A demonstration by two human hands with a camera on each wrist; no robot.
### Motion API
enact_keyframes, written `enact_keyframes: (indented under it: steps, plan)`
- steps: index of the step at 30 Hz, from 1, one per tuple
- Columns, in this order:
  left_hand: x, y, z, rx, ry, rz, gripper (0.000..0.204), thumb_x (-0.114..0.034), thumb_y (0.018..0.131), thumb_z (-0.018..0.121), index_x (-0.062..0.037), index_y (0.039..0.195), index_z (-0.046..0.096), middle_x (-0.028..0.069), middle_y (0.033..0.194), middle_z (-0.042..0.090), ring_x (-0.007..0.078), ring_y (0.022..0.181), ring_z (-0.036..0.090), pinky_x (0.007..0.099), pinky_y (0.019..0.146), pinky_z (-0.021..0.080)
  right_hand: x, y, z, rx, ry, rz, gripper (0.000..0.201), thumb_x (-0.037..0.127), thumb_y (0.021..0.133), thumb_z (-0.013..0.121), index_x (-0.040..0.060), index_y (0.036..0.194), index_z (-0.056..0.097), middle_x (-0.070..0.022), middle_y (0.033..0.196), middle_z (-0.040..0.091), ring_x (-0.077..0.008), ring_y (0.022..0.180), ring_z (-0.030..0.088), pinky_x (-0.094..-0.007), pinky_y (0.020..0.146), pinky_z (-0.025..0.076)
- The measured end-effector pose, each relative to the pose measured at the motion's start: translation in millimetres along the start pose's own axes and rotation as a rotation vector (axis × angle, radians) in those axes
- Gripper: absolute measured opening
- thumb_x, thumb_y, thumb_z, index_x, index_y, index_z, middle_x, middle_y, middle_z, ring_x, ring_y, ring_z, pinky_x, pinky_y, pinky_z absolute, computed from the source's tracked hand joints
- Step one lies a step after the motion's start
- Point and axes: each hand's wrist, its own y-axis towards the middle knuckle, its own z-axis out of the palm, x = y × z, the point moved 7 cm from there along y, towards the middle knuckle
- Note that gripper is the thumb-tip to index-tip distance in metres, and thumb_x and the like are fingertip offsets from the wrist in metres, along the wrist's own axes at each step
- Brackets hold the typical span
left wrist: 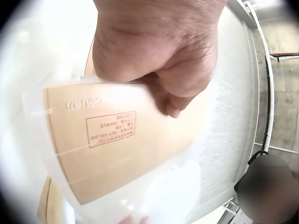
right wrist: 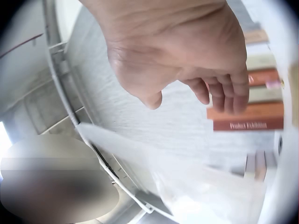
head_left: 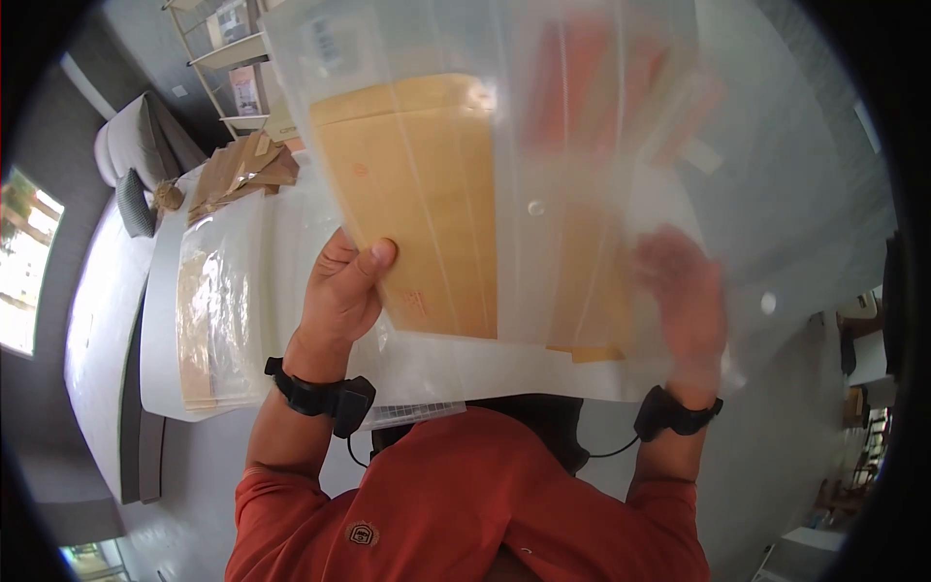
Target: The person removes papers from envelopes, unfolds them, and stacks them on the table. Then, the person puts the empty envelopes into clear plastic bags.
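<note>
A brown paper envelope (head_left: 417, 213) with small red print lies within a clear plastic sleeve (head_left: 519, 184), lifted above the table. My left hand (head_left: 347, 291) pinches the sleeve's left edge, thumb on the near face. In the left wrist view the left hand (left wrist: 156, 46) grips the edge beside the envelope (left wrist: 117, 135) with its red printed box. Behind the translucent plastic, my right hand (head_left: 684, 296) is blurred at the right. The right wrist view shows that right hand (right wrist: 182, 60) with fingers loosely bent and nothing held, the plastic (right wrist: 187, 172) below it.
Clear plastic packs (head_left: 228, 301) lie on the white table's left side, with folded brown paper (head_left: 247, 175) behind them. Stacked books (right wrist: 247, 123) show in the right wrist view. A shelf (head_left: 228, 53) stands at the back left, and a sofa with cushions (head_left: 136, 145) at the left.
</note>
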Motion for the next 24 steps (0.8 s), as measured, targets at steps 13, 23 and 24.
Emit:
enact_keyframes:
  steps: [13, 23, 24]
  plan:
    - [-132.5, -119.4, -97.2, -0.486, 0.439, 0.125, 0.047, -0.002, 0.098, 0.053, 0.0001, 0.144, 0.046, 0.0121, 0.13, 0.063, 0.0199, 0.117, 0.063, 0.0349, 0.101, 0.05, -75.3, 3.5, 161.4, 0.478, -0.515, 0.179, 0.028, 0.028, 0.102, 0.06, 0.001, 0.107, 0.064, -0.002, 0.087, 0.064, -0.0087, 0.075, 0.057, -0.0253, 0.07, 0.047]
    - [-253.9, -205.9, -251.6, -0.897, 1.163, -0.267, 0.053, -0.006, 0.096, 0.061, -0.0023, 0.147, 0.046, 0.0197, 0.126, 0.065, 0.0252, 0.114, 0.064, 0.0358, 0.096, 0.052, -47.0, 7.5, 14.8, 0.047, -1.274, -0.148, 0.037, 0.026, 0.096, 0.067, -0.0017, 0.12, 0.059, -0.0134, 0.121, 0.061, -0.0248, 0.112, 0.06, -0.0364, 0.096, 0.048]
    - [-265.3, -211.6, -280.4, -0.868, 1.548, -0.367, 0.054, -0.007, 0.095, 0.062, -0.0043, 0.147, 0.048, 0.0183, 0.125, 0.065, 0.0267, 0.114, 0.063, 0.0366, 0.096, 0.051, -44.0, 3.3, 6.3, 0.043, -1.429, -0.244, 0.041, 0.025, 0.095, 0.067, -0.0019, 0.125, 0.058, -0.0172, 0.13, 0.059, -0.0303, 0.12, 0.058, -0.0399, 0.103, 0.046]
